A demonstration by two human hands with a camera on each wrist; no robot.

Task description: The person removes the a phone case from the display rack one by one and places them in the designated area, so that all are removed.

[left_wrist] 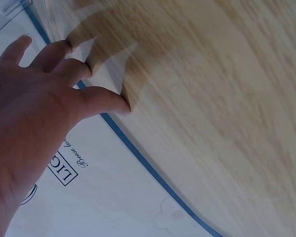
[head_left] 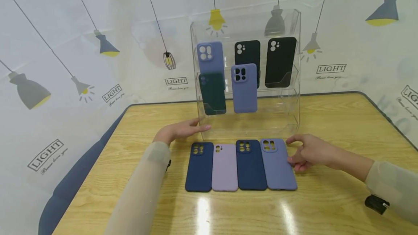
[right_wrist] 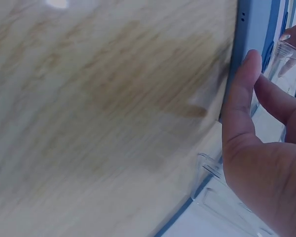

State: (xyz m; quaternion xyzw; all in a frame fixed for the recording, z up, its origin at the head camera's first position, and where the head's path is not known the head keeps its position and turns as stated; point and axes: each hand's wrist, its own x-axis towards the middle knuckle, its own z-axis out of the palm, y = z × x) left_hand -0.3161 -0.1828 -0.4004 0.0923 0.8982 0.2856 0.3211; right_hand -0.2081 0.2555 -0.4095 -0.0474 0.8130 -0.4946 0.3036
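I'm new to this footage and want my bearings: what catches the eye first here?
A clear acrylic display rack stands at the back of the wooden table, holding five phone cases. Before it lies a row of four cases. The left hand reaches to the rack's base; the right hand touches the rightmost case.

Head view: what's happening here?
A person sits at a wooden table with four phone cases in a row before a clear acrylic rack that already holds five. The right hand touches the periwinkle case at the row's right end; the left hand rests open by the rack's base.
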